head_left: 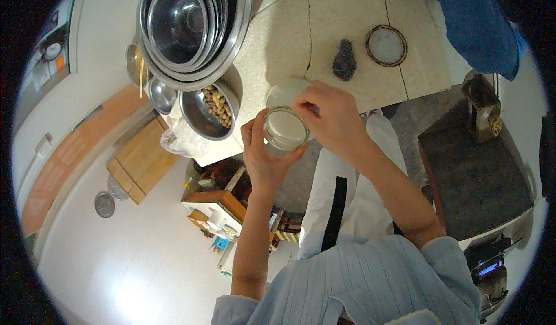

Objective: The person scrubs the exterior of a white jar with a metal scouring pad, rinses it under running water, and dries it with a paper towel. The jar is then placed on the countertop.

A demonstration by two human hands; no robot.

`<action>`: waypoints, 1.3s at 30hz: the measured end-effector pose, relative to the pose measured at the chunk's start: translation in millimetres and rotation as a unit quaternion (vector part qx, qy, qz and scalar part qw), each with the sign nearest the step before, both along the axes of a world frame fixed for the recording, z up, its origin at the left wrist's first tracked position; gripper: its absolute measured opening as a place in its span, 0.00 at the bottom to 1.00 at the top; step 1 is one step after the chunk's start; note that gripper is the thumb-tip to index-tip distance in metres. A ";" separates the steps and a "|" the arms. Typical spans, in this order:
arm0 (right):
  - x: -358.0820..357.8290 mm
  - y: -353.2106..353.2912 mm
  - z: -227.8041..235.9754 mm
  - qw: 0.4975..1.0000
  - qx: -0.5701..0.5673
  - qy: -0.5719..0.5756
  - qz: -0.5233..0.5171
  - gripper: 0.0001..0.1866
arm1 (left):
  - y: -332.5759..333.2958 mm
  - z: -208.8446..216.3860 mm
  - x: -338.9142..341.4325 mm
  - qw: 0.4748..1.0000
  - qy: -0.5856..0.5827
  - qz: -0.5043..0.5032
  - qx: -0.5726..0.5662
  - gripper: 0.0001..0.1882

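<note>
My left hand [267,163] is wrapped round a clear glass jar [286,129] with a pale, whitish inside, its round mouth facing up. My right hand [331,109] is at the jar's right rim with its fingers curled together. Whatever those fingers hold, if anything, is hidden. Just beyond the jar, a pale round disc [285,88] shows on the tiled counter [284,41], partly covered by the jar and my right hand. A dark grey scouring pad [344,61] lies farther off, beside a round, dark-rimmed piece with a whitish middle [386,46].
At the far left stand nested metal bowls [243,35]. Nearer is a metal bowl [194,119] of small brown pieces, beside a clear plastic bag [176,142]. Blue cloth [478,24] hangs at the far right, above a dark-topped stand [463,168].
</note>
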State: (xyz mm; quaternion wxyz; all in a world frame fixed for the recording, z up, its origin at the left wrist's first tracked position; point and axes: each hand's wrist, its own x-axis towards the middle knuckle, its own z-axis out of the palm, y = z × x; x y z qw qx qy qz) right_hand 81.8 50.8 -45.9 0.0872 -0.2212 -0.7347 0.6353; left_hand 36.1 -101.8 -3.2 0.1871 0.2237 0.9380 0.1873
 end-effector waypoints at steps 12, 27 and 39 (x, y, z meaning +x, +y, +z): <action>8.4 4.8 4.2 1.000 0.005 0.004 0.012 0.03 | -3.0 -2.2 0.4 1.000 0.003 -0.004 0.014 0.44; -8.2 4.6 2.6 0.998 0.045 0.024 0.038 0.04 | 4.1 0.2 2.1 1.000 0.006 0.005 0.000 0.45; 35.6 5.5 -3.2 0.964 -0.266 -0.009 -0.019 0.09 | -0.1 -1.2 2.0 1.000 0.005 0.008 0.007 0.46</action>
